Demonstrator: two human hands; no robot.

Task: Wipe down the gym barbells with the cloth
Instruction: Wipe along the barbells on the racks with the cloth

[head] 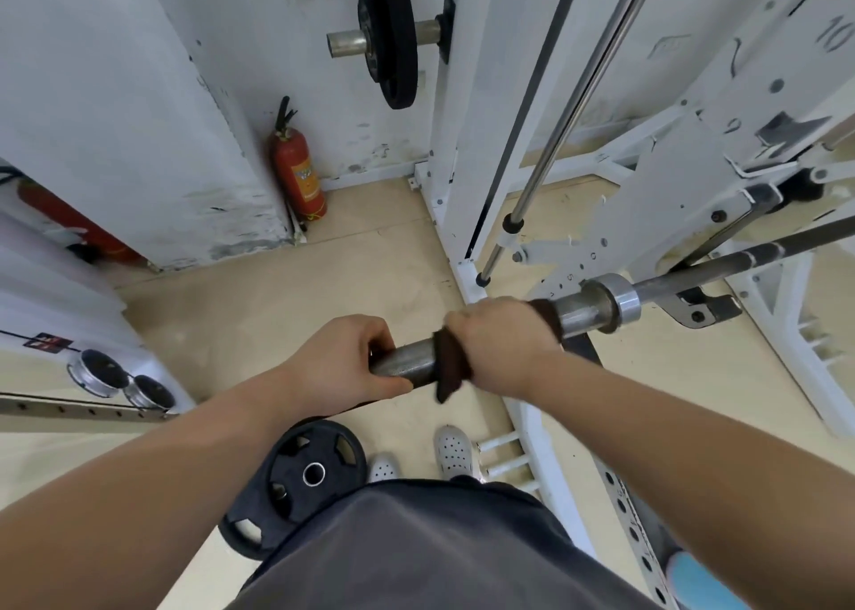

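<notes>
A steel barbell (583, 311) rests on the white rack, and its bare sleeve points toward me. My left hand (344, 359) grips the near end of the sleeve from the left. My right hand (497, 341) is wrapped round the sleeve just beyond it, holding a dark brown cloth (449, 369) against the metal. One end of the cloth hangs down below my right wrist. The barbell's collar and thinner shaft run off to the right.
A white squat rack (462, 156) with chrome guide rods stands ahead on the right. Two black weight plates (310, 466) lie on the floor by my feet. A red fire extinguisher (298, 170) leans in the corner. A plate (391, 35) hangs on a peg above.
</notes>
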